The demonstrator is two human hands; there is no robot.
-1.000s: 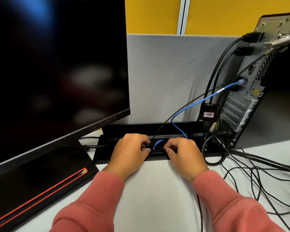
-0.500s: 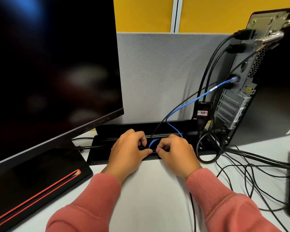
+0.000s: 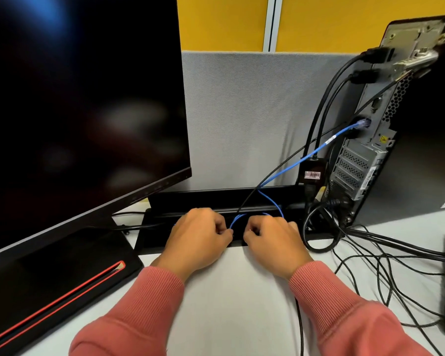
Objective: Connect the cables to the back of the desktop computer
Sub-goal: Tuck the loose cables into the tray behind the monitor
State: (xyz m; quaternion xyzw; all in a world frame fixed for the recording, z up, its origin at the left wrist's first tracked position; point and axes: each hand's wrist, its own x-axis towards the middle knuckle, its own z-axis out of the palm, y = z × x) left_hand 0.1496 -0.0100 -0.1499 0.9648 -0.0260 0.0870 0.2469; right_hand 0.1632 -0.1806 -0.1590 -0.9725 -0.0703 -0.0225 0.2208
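Looking down from the head camera, I see my left hand (image 3: 199,240) and right hand (image 3: 272,241) curled together, pinching a slack loop of the blue cable (image 3: 288,170) over the black cable tray (image 3: 190,199); its far end sits plugged into the desktop computer (image 3: 385,119) at right. I judge the cable light, thin and springy, best gripped on the cord near the loop, never tugging the plug.

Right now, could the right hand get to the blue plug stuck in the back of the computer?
Probably yes. The right hand is down at the cable tray, pinching the blue cable. Nothing shows in the open space up to the blue plug on the computer, but the hand would need to let go first.
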